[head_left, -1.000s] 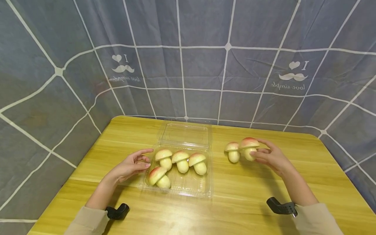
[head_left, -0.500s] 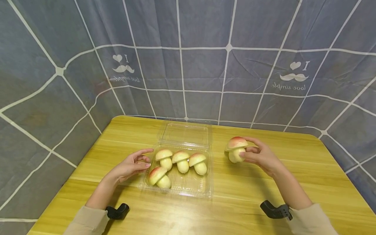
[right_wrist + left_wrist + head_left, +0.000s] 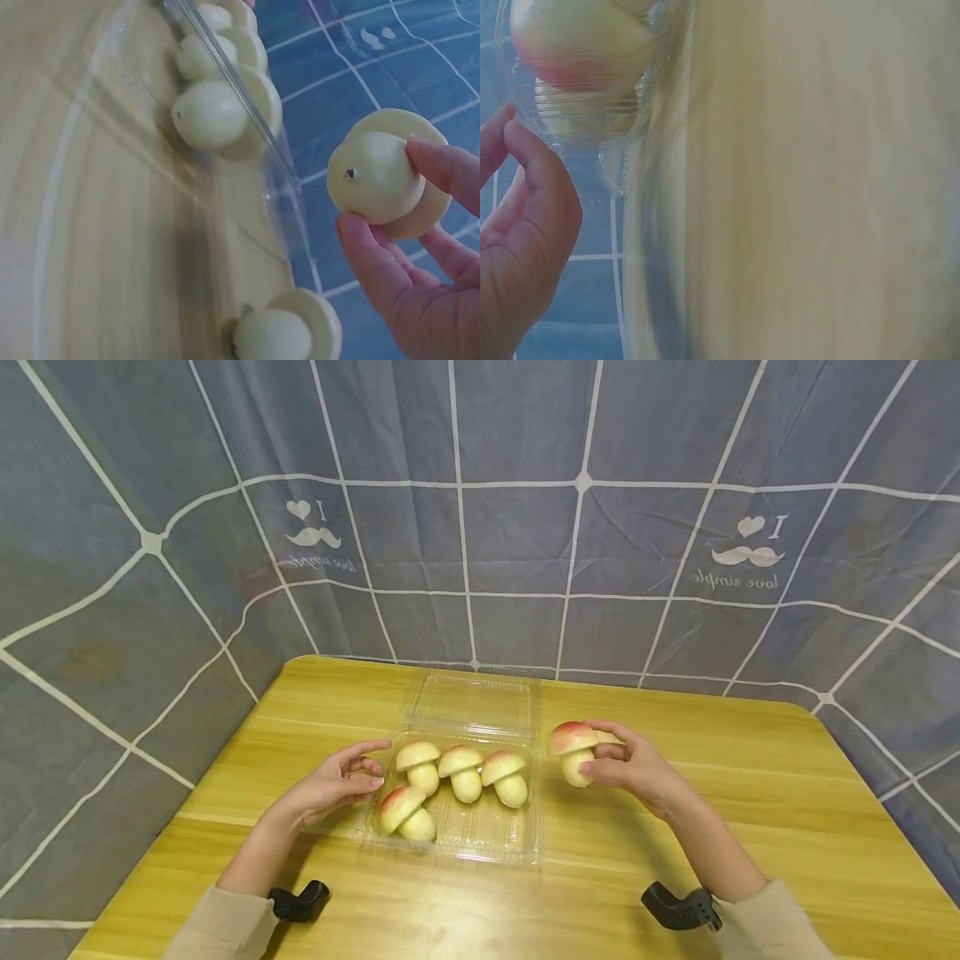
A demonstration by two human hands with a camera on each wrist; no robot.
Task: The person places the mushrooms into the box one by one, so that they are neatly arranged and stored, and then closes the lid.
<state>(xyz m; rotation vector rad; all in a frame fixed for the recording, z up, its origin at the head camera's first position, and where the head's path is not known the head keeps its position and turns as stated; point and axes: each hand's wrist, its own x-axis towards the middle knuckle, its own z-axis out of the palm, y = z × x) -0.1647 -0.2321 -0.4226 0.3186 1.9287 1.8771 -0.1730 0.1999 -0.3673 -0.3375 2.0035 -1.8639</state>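
Observation:
In the head view my right hand [image 3: 637, 770] holds a mushroom-shaped piece [image 3: 574, 752] with a reddish cap, just right of the clear plastic box [image 3: 487, 852]. The right wrist view shows thumb and fingers pinching that mushroom [image 3: 375, 176] by its stem. Another mushroom [image 3: 274, 334] lies on the table below it; in the head view it is mostly hidden behind the right hand. Several mushrooms [image 3: 464, 772] lie in the box. At the box's left wall my left hand [image 3: 330, 783] rests with relaxed, bent fingers, holding nothing; whether it touches the wall I cannot tell.
The box's transparent lid [image 3: 472, 703] lies folded back toward the rear of the wooden table [image 3: 720, 760]. A grey curtain [image 3: 517, 543] with white lines stands behind the table and along both sides. A black wrist device [image 3: 678, 907] is strapped at each sleeve.
My right hand has moved left with its mushroom, past the other loose one and close to the box's right side. The left hand and the box have stayed in place.

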